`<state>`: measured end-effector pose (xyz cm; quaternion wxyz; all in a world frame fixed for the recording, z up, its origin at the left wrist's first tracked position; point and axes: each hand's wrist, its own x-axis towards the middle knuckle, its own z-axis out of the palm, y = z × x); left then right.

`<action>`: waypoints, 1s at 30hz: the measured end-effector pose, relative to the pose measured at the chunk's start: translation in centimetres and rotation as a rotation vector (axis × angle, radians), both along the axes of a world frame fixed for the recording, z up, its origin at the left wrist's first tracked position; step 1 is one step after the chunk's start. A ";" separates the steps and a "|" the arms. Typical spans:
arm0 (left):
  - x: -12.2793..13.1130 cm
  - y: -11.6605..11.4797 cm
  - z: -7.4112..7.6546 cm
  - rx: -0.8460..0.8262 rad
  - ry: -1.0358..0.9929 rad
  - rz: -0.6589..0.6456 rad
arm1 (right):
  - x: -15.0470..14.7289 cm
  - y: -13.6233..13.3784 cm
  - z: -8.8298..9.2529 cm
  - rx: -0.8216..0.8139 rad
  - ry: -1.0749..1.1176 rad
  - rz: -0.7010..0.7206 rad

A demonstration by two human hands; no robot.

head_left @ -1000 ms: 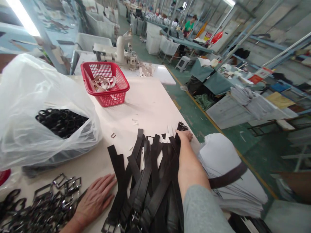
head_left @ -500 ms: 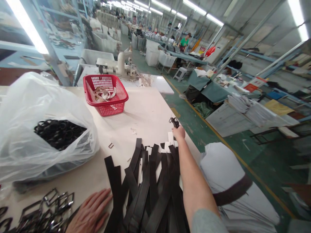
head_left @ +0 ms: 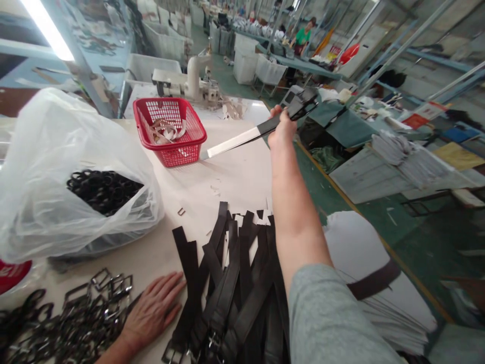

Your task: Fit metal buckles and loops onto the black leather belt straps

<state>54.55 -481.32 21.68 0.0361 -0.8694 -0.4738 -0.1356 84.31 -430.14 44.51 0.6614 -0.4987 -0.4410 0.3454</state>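
My right hand [head_left: 282, 129] is raised over the table's right edge, fingers closed round a belt strap [head_left: 246, 137] with a dark buckle end beyond the fist and a pale-backed tail slanting down left towards the basket. My left hand [head_left: 157, 303] lies flat on the table, fingers stretched out, between a heap of metal buckles [head_left: 83, 313] and a pile of black belt straps [head_left: 231, 283]. Buckles show at the near end of that pile. A single small metal loop [head_left: 181, 212] rests on the table.
A red plastic basket [head_left: 170, 131] with pale scraps stands at the back. On the left, a clear plastic bag [head_left: 49, 151] holds black rings [head_left: 102, 192]. Behind is a sewing machine [head_left: 195, 81]. White stacked sheets [head_left: 359, 247] sit at the right. A person in green [head_left: 302, 38] is far off.
My right hand has risen and moved away from me, lifting the belt strap so its length now shows above the table. The left hand stays flat. The view has tilted down.
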 end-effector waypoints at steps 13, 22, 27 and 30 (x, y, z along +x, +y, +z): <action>-0.2 0.3 0.0 -0.046 -0.067 -0.032 | 8.7 -21.7 -15.2 -0.714 -0.791 -0.092; 0.0 0.3 0.0 -0.206 -0.048 0.031 | 13.6 -34.8 -18.2 -1.161 -0.939 -0.158; 1.7 -0.2 3.0 -0.519 -0.058 0.230 | 11.3 -33.8 -18.0 -1.205 -0.928 -0.156; 3.7 -1.0 4.9 -0.912 -0.234 0.452 | 11.1 -33.6 -17.5 -1.204 -0.920 -0.113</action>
